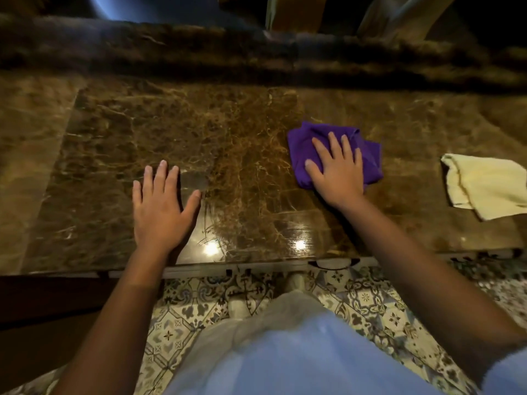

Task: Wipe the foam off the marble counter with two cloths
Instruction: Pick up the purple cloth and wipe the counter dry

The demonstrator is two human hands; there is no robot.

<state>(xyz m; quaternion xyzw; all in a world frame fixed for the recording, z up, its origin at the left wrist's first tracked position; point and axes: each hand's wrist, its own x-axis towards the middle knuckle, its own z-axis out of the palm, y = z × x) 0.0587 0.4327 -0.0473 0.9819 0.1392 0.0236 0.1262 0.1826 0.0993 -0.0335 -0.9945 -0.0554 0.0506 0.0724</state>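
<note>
A brown veined marble counter [242, 132] fills the middle of the head view. My right hand [338, 169] lies flat with straight fingers on a crumpled purple cloth [302, 143], pressing it onto the marble right of centre. My left hand [162, 206] rests flat on the bare marble at the left, fingers spread, holding nothing. A pale yellow cloth [487, 186] lies loose on the counter at the far right, apart from both hands. No foam shows plainly on the glossy surface.
A raised dark marble ledge [256, 52] runs along the back of the counter. The counter's front edge [242, 266] is just below my wrists. Patterned floor tiles [370, 303] lie beneath, and wooden legs [296, 12] stand behind the ledge.
</note>
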